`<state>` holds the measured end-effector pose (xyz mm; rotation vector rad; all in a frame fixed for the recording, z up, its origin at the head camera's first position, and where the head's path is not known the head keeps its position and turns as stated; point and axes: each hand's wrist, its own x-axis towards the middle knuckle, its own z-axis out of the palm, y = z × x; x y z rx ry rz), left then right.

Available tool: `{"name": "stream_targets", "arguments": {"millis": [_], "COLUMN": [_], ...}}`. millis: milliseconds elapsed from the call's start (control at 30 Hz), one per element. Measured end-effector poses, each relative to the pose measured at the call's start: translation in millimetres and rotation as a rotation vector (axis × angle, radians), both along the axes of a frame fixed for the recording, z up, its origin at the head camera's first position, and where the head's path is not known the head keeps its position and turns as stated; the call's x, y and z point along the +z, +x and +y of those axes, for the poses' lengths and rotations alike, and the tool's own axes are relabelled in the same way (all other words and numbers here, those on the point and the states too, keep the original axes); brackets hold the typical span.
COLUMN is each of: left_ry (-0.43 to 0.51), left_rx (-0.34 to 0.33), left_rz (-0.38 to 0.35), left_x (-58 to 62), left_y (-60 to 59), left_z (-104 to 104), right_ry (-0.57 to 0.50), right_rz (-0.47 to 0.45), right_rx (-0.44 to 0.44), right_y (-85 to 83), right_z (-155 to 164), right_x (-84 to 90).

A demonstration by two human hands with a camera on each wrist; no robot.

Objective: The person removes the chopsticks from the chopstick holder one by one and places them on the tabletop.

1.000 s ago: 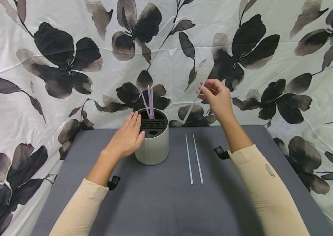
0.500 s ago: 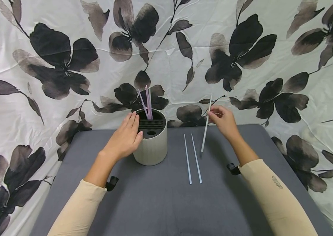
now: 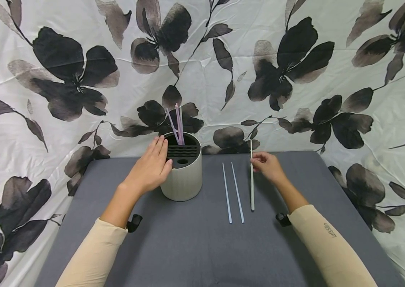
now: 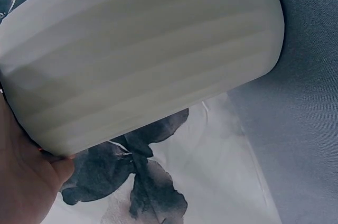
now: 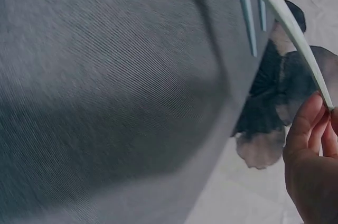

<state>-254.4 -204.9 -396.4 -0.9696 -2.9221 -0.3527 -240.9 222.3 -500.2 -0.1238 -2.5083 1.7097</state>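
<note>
My left hand (image 3: 149,165) rests on the left rim of a cream ribbed utensil holder (image 3: 183,183), its fingers lying straight over the edge. The holder has a black slotted insert (image 3: 182,151) with a round hole at the front. Several pink-purple straws (image 3: 180,123) stand in its rear opening. The left wrist view shows the holder's wall (image 4: 148,55) large, with part of the hand at the lower left. My right hand (image 3: 268,165) pinches a pale green straw (image 3: 252,187) near its middle, above the table. Two light blue straws (image 3: 227,195) lie side by side to its left.
The grey table (image 3: 195,251) ends at the back against a white cloth (image 3: 209,71) with dark flowers. A black wrist strap piece (image 3: 134,223) shows by the left sleeve, and a similar one (image 3: 283,219) by the right.
My right hand has come down towards the table with the pale green straw, now nearly parallel to the blue straws and right of them. The left hand stays on the holder.
</note>
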Motion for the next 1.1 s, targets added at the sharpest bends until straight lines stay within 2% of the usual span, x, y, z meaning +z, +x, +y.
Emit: {"name": "stream_targets", "arguments": {"millis": [100, 233, 467, 600, 767, 1100], "left_ry": [0.000, 0.004, 0.010, 0.010, 0.012, 0.009], "left_rx": [0.000, 0.000, 0.001, 0.003, 0.005, 0.004], "left_rz": [0.006, 0.012, 0.011, 0.011, 0.018, 0.012], "left_x": [-1.1, -1.5, -1.3, -0.9, -1.4, -2.3], "left_y": [0.1, 0.2, 0.9, 1.0, 1.5, 3.9], "left_z": [0, 0, 1, 1, 0, 0], "right_ry": [-0.003, -0.060, -0.156, -0.159, -0.097, 0.136], "right_rz": [-0.039, -0.102, -0.201, -0.250, -0.270, -0.256], "right_rx": [0.011, 0.032, -0.009, -0.019, -0.060, -0.110], "right_y": [0.8, 2.3, 6.0, 7.3, 6.3, 7.8], "right_z": [-2, -6, -9, -10, -14, -23], "right_x": [-10.7, -20.8, -36.9, -44.1, -47.2, -43.0]}}
